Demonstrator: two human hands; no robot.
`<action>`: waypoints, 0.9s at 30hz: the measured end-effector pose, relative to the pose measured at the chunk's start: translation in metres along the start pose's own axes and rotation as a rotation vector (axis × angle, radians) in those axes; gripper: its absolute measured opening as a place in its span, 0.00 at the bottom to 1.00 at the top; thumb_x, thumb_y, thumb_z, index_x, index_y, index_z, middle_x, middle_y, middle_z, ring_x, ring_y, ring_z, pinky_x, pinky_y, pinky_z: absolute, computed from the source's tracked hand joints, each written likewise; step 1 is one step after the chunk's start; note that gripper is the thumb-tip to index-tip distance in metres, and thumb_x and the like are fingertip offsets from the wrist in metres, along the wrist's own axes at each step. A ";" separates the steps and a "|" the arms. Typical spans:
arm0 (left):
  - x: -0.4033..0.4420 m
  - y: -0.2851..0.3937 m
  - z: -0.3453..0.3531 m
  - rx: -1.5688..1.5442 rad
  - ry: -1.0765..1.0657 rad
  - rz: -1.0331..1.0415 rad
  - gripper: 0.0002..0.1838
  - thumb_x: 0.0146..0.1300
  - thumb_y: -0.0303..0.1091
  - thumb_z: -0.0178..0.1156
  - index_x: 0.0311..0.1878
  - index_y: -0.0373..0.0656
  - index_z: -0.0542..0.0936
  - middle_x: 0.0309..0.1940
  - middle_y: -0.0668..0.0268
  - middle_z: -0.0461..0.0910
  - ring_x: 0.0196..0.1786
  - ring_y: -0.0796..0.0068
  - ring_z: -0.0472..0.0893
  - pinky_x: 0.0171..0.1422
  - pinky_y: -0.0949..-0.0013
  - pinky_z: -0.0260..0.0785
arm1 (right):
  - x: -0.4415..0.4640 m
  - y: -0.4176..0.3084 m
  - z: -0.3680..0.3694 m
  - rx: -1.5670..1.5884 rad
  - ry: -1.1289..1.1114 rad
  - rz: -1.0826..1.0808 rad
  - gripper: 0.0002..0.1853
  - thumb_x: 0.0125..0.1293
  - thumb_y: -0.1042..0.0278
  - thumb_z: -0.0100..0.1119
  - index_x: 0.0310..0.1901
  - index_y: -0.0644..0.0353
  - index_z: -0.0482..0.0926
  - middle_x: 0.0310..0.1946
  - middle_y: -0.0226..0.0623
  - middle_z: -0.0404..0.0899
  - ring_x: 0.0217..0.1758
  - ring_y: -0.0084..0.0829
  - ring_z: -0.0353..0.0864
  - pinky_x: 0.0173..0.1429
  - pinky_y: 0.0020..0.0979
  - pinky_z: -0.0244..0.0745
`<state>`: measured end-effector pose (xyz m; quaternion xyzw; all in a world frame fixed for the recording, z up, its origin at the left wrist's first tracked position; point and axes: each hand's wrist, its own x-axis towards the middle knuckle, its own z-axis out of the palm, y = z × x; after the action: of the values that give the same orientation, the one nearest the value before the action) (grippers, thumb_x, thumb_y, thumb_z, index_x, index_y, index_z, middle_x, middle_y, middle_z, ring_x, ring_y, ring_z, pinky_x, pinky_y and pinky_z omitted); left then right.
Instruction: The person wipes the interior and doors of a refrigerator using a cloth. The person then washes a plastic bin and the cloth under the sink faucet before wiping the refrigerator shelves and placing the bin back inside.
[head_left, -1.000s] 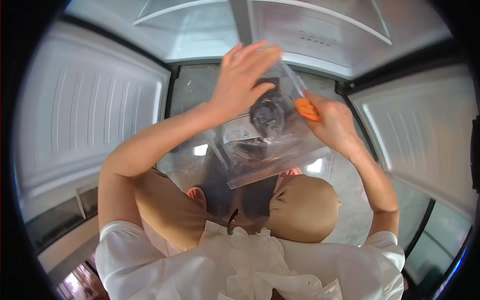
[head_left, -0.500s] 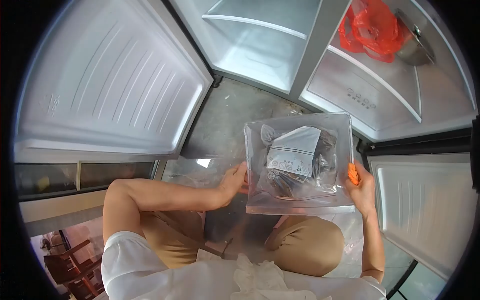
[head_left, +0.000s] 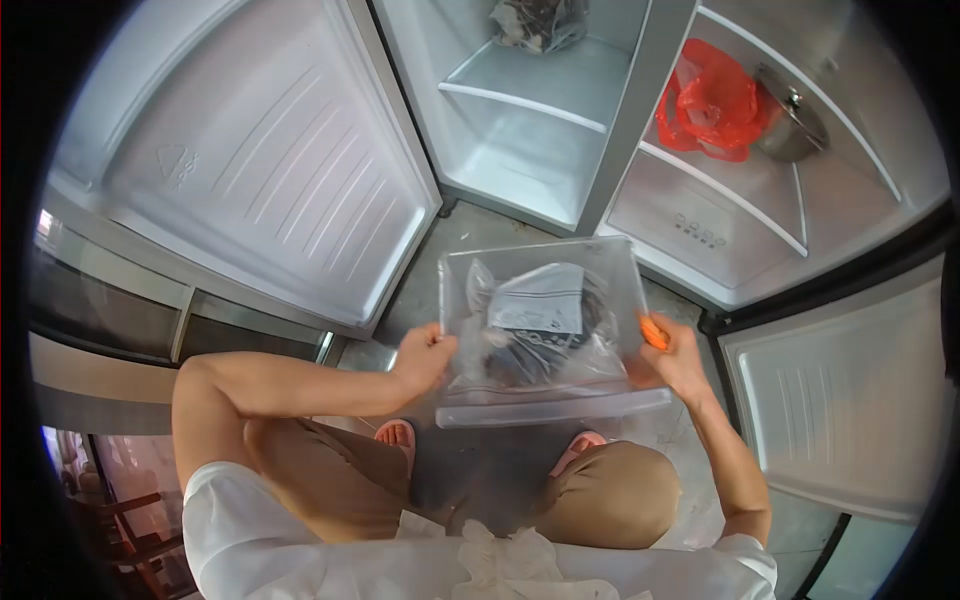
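Note:
A clear plastic fridge drawer [head_left: 555, 410] hangs above the floor in front of my knees. My left hand [head_left: 424, 358] is closed on its left rim. At the right wall, my right hand [head_left: 680, 362] grips the drawer, with a small orange thing [head_left: 655, 332], perhaps a cloth, pinched against it. Inside the drawer lies a clear zip bag [head_left: 538, 305] with a white printed label panel. Its dark contents cannot be made out.
An open two-door fridge stands ahead. Its left compartment has a glass shelf [head_left: 530, 80] with a bagged item [head_left: 540, 25]. In the right one sit a red plastic bag [head_left: 712, 105] and a metal pot [head_left: 790, 130]. Open doors [head_left: 270, 170] [head_left: 830, 390] flank me.
The drawer has moved left in view, with both hands on it. My left hand has closed more firmly on the rim. The view has tilted up, showing more of the fridge.

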<state>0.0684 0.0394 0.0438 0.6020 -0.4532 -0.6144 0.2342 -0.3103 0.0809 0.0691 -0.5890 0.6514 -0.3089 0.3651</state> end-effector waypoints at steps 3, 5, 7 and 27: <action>0.005 0.012 -0.023 0.105 0.162 0.104 0.09 0.64 0.31 0.54 0.27 0.42 0.72 0.18 0.72 0.68 0.19 0.82 0.68 0.22 0.73 0.60 | 0.025 -0.001 0.027 0.079 0.007 -0.083 0.20 0.52 0.77 0.55 0.49 0.67 0.77 0.29 0.30 0.72 0.35 0.20 0.69 0.41 0.23 0.67; 0.012 0.023 -0.033 0.197 0.258 0.156 0.10 0.63 0.32 0.53 0.26 0.42 0.71 0.17 0.72 0.68 0.19 0.82 0.67 0.22 0.72 0.59 | 0.043 -0.002 0.036 0.145 0.035 -0.120 0.21 0.52 0.77 0.56 0.51 0.67 0.77 0.30 0.30 0.73 0.36 0.20 0.70 0.42 0.23 0.67; 0.033 0.015 -0.048 0.258 0.280 0.181 0.10 0.63 0.33 0.52 0.25 0.43 0.71 0.17 0.72 0.68 0.19 0.82 0.67 0.22 0.72 0.59 | 0.060 -0.006 0.043 0.143 0.079 -0.181 0.23 0.51 0.73 0.57 0.53 0.63 0.78 0.30 0.46 0.77 0.33 0.30 0.75 0.43 0.30 0.72; 0.047 -0.047 -0.048 0.403 0.217 0.120 0.13 0.59 0.36 0.56 0.24 0.38 0.70 0.16 0.63 0.70 0.22 0.74 0.70 0.30 0.64 0.63 | 0.002 0.032 0.088 0.186 0.164 -0.051 0.28 0.53 0.78 0.57 0.60 0.65 0.74 0.33 0.34 0.78 0.36 0.21 0.73 0.45 0.25 0.71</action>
<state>0.1181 0.0097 -0.0140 0.6711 -0.5738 -0.4280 0.1929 -0.2542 0.0845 -0.0053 -0.5418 0.6325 -0.4244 0.3554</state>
